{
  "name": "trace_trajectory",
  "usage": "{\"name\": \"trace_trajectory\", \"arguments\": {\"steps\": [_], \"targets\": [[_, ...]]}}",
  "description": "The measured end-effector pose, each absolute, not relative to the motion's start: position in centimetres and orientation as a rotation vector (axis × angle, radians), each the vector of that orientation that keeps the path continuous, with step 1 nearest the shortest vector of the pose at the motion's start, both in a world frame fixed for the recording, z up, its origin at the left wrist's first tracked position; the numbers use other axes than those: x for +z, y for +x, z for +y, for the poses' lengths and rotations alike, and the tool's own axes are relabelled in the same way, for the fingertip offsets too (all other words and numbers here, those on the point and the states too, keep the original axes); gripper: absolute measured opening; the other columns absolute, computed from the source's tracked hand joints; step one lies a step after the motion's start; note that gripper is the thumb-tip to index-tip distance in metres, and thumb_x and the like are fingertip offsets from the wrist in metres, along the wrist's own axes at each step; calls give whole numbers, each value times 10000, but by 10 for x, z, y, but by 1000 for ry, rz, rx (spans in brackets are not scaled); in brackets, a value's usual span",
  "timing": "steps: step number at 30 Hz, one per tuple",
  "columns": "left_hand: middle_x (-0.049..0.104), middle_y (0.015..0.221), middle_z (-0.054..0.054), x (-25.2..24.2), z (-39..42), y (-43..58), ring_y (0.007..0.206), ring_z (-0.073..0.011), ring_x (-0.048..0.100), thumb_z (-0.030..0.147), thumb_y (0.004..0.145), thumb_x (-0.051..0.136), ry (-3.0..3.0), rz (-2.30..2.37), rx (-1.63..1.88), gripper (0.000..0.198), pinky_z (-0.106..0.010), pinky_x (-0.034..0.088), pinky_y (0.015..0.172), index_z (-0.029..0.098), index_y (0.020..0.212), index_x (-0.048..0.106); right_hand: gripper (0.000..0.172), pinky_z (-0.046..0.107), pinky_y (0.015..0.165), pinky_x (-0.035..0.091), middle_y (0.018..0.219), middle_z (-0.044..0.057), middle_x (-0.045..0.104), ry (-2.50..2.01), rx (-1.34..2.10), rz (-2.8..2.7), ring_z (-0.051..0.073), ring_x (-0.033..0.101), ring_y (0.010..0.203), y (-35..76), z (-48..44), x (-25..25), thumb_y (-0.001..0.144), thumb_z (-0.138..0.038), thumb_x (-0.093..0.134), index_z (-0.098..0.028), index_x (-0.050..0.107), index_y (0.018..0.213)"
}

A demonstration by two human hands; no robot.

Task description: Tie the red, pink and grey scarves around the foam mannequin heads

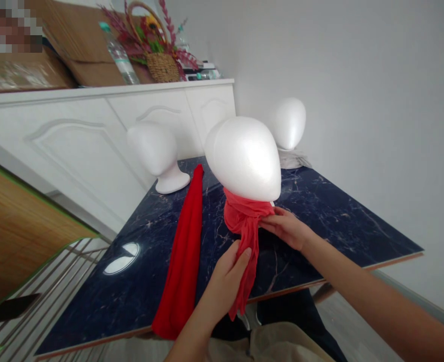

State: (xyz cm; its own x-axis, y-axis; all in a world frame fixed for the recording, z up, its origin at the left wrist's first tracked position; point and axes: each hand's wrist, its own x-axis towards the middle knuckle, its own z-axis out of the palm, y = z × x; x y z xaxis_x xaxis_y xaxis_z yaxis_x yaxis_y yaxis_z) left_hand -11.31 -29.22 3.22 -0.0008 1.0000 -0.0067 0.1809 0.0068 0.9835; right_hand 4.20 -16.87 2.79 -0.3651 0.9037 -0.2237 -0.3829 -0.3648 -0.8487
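A white mannequin head [244, 156] stands near the front of the dark table. Wrapped around its neck is a coral-red scarf [250, 234], whose loose ends hang down past the table's front edge. My left hand [227, 274] is closed around the hanging part, thumb on top. At the right side of the neck, my right hand [284, 226] has its fingers on the wrapped part, pinching the cloth near the head's chin. A second, brighter red scarf [184, 256] lies lengthwise on the table, left of my left hand.
Another white mannequin head [156, 151] stands at the back left; a third [290, 123] at the back right has grey cloth [293, 159] at its base. Behind the marbled table [131, 286] is a white cabinet [71, 136] bearing boxes, a bottle [122, 58] and a flower basket [163, 68].
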Motion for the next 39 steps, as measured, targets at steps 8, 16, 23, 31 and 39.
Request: {"name": "trace_trajectory", "arguments": {"steps": [8, 16, 23, 31, 39], "targets": [[624, 912, -39, 28, -301, -94, 893, -187, 552, 436, 943, 466, 1257, 1426, 1216, 338, -273, 423, 805, 177, 1103, 612, 683, 387, 847, 603, 1094, 61, 658, -1011, 1573, -1120, 208, 694, 933, 35, -185, 29, 569, -236, 885, -213, 477, 1116], [511, 714, -2, 30, -320, -70, 714, -166, 484, 461, 959, 388, 1286, 1380, 1141, 310, -267, 367, 653, 204, 891, 547, 301, 291, 657, 603, 893, 44, 715, -904, 1821, -874, 158, 683, 719, 28, -180, 53, 674, -167, 773, -178, 607, 924], [482, 649, 17, 41, -335, -73, 609, -149, 467, 491, 954, 363, 1316, 1391, 1032, 349, -263, 311, 581, 208, 848, 540, 436, 305, 547, 608, 798, -8, 696, -1033, 1701, -854, 131, 646, 561, 27, -172, 43, 655, -163, 798, -220, 534, 996], [618, 744, -36, 20, -320, -83, 680, -196, 559, 370, 964, 347, 1577, 1684, 899, 271, -289, 323, 647, 217, 860, 545, 453, 263, 529, 584, 944, 32, 680, -1252, 1460, -1124, 146, 670, 693, 26, -160, 34, 751, -392, 743, -234, 477, 1083], [716, 950, -136, 53, -322, -103, 888, -323, 654, 549, 864, 516, 1729, 2022, 763, 489, -362, 410, 756, 212, 1203, 617, 711, 325, 701, 530, 929, 58, 663, -1193, 1076, -1758, 193, 629, 808, 66, -135, 34, 693, -586, 737, -160, 548, 1230]]}}
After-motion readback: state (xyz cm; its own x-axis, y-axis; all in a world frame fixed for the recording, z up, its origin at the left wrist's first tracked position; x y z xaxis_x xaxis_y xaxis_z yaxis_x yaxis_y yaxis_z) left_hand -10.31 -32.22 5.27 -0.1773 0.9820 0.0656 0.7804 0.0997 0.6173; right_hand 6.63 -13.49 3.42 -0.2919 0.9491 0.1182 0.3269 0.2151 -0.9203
